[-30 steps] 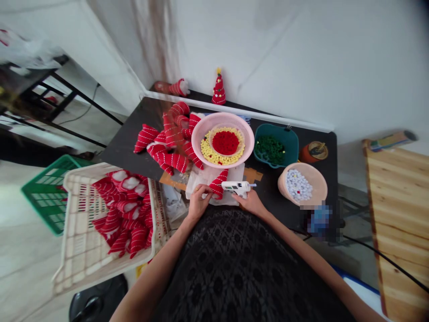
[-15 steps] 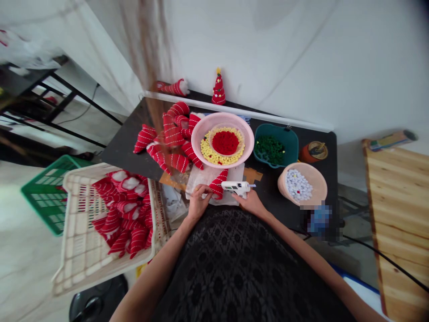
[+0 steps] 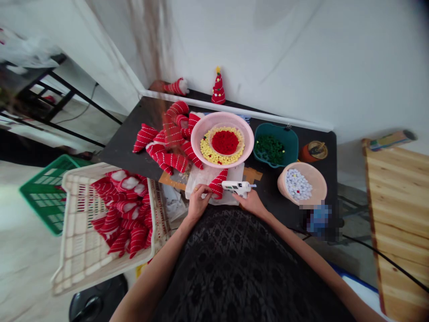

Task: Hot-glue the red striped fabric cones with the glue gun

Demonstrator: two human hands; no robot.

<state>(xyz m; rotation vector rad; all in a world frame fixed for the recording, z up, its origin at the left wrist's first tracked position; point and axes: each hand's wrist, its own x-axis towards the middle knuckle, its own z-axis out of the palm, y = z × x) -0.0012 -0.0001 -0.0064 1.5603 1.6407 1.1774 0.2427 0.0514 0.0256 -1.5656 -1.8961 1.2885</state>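
Observation:
My right hand (image 3: 250,202) is wrapped round the handle of a white hot glue gun (image 3: 236,185), its nozzle pointing left. Under the nozzle lies a red stuffed fabric cone (image 3: 219,182) with white stitched lines, its tip away from me, on a white paper sheet (image 3: 194,179). My left hand (image 3: 199,202) is closed with fingers pinched together at the cone's lower left edge; anything held in them is too small to make out. Just beyond, a pink basket (image 3: 197,138) contains yellow pompoms (image 3: 217,157) and a small bowl of red pompoms (image 3: 225,142).
More red cones (image 3: 172,134) are piled at the left of the black table (image 3: 120,138). A teal basket (image 3: 293,138) of green pieces and a pink bucket (image 3: 318,179) of white pompoms stand right. A decorated cone (image 3: 218,89) stands behind. A cream crate (image 3: 75,250) holds cones.
Almost nothing differs. Both hands, the glue gun and the cone keep their places; the view shifts very slightly.

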